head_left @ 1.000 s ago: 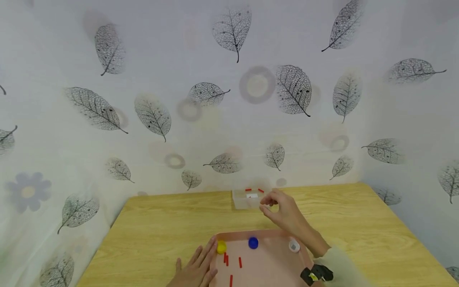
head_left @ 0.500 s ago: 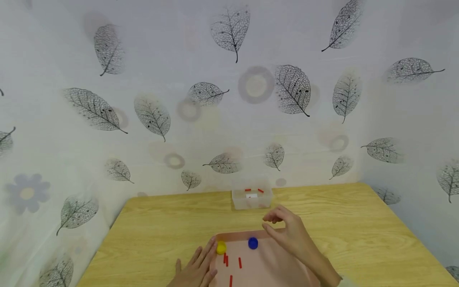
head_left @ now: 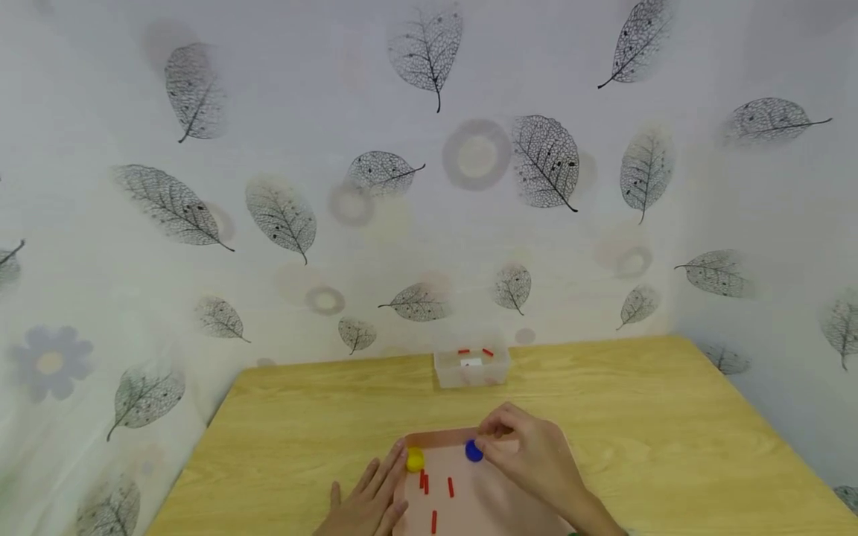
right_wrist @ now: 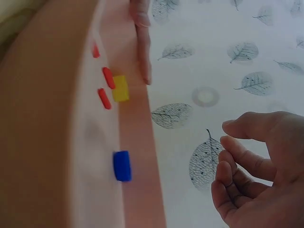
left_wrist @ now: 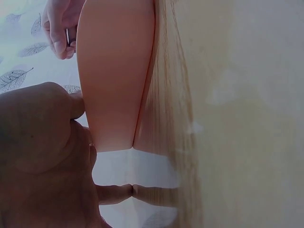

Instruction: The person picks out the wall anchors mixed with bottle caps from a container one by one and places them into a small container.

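My left hand (head_left: 365, 495) lies flat with extended fingers against the left side of a pink tray (head_left: 439, 439). My right hand (head_left: 536, 461) hovers over the tray's back right part, its fingertips overlapping the blue bottle cap (head_left: 473, 452) in the head view. In the right wrist view that hand (right_wrist: 266, 166) has loosely bent fingers, with no object visible between thumb and forefinger, and the blue cap (right_wrist: 122, 166) stands apart from it. A yellow cap (head_left: 415, 460) sits in the back left corner. Several short red sticks (head_left: 450, 487) lie on the tray's left half.
A translucent plastic box (head_left: 472, 377) with a few red sticks and a white label stands behind the tray. Both rest on a wood-grain table (head_left: 302, 417). A leaf-patterned wall covering (head_left: 362, 246) rises directly behind the table's far edge.
My right hand has moved from the translucent box back toward me, to over the tray beside the blue cap. It now hides the white cap seen earlier. My left hand has stayed put.
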{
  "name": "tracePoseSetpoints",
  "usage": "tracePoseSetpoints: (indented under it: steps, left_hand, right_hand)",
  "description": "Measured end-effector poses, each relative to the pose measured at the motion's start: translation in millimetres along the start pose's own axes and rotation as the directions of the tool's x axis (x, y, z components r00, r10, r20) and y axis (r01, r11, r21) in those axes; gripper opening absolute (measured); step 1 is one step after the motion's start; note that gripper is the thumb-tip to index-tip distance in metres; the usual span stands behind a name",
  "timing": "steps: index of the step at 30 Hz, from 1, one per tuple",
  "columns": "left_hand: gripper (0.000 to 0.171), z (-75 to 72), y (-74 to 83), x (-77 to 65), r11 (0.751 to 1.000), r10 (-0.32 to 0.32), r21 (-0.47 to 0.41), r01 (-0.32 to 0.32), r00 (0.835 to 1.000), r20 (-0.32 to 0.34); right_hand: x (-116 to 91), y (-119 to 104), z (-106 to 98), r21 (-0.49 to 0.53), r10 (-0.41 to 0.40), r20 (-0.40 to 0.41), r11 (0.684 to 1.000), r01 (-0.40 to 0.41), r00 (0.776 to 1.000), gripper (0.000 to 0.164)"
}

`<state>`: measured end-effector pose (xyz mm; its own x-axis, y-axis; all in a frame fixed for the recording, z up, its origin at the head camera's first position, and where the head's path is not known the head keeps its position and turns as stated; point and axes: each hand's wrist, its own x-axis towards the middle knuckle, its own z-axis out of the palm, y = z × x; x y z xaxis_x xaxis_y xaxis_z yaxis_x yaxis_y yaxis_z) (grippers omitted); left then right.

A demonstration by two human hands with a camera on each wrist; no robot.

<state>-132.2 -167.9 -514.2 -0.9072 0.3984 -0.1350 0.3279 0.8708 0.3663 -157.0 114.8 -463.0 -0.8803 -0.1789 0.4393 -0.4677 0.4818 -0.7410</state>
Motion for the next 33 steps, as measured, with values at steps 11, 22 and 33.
tracePoseSetpoints:
  steps: [11, 22, 33]
  left_hand:
    - [0.063, -1.3, -4.2, -2.6, 1.0, -0.019, 0.01, 0.019, 1.0, 0.024]
    - [0.063, 0.5, -0.6, -0.9, 1.0, -0.002, 0.006, 0.002, 1.0, 0.006]
    - [0.07, -3.8, 0.3, -5.1, 0.999, 0.021, 0.026, -0.022, 1.0, 0.023]
  right_hand:
    - [-12, 4, 30, 0.173, 0.013, 0.141, 0.984, -0.038, 0.99, 0.006]
    - [-18, 7, 38, 0.107, 0.064, 0.219, 0.99, -0.089, 0.974, 0.006]
    - [-20, 12, 42, 0.09, 0.034, 0.269, 0.994, -0.061, 0.962, 0.008]
